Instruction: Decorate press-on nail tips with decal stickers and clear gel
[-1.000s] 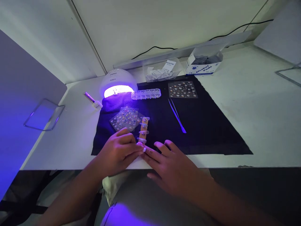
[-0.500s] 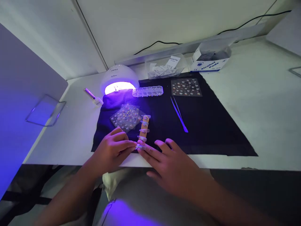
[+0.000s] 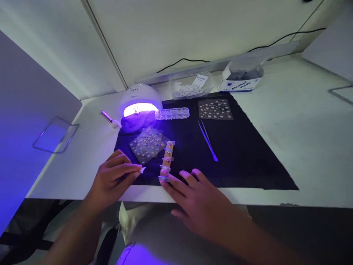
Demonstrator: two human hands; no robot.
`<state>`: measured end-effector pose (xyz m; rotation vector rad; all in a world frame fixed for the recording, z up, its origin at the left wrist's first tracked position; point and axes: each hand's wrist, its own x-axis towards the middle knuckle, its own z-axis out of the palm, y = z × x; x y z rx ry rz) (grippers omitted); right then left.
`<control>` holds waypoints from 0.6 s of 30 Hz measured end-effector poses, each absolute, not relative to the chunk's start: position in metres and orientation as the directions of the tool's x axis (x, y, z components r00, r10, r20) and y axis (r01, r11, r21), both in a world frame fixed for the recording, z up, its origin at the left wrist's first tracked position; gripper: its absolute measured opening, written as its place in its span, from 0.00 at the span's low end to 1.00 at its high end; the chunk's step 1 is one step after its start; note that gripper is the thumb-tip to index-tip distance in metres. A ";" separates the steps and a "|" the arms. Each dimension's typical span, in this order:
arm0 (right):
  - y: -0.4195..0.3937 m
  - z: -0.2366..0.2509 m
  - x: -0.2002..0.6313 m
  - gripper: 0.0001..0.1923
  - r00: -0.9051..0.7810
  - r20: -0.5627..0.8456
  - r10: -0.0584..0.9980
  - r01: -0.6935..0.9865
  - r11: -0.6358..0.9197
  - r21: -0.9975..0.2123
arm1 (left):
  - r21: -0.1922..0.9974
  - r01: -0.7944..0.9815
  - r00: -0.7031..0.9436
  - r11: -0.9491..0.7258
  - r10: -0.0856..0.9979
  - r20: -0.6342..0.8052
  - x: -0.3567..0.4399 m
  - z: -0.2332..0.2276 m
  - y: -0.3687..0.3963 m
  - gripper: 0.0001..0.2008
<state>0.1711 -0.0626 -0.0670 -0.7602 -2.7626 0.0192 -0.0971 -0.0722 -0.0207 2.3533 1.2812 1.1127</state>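
**Nail tip pinched in your left hand, strip steadied by your right**

Your left hand [image 3: 114, 176], lower left of centre, has its grip closed on a small pale nail tip [image 3: 142, 169], pinched between thumb and fingertips and held just above the near edge of the black mat [image 3: 248, 154]. The tip sits a short way left of the wooden strip [image 3: 167, 159], apart from it.

Your right hand [image 3: 198, 198], lower centre, holds nothing: its fingers are spread flat, and the forefinger touches the near end of the strip, where the last of the clear tips mounted along it lies. Several tips remain fixed crosswise on the strip, and some toward its far end carry small decorations, so by the look of it part of the row is dressed and part is not. Whether the pinched tip is decorated is too small to tell.

Just beyond the strip lie clear sticker sheets [image 3: 147, 141]. Further up the mat are a compartmented gem box [image 3: 171, 113], a dark sticker sheet [image 3: 215, 109] and tweezers [image 3: 207, 140], lying untouched to the right of centre. The curing lamp [image 3: 139, 100] glows violet at the mat's far left corner, with a small bottle [image 3: 109, 119] beside it on the worktop [image 3: 298, 121]. A box of alcohol pads [image 3: 241, 79] stands at the upper right.
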 end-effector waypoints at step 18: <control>-0.022 -0.054 0.317 0.17 -0.641 0.470 0.607 0.681 0.732 -0.015 | 0.216 0.684 0.484 -0.697 0.655 0.581 -0.016 0.072 0.109 0.06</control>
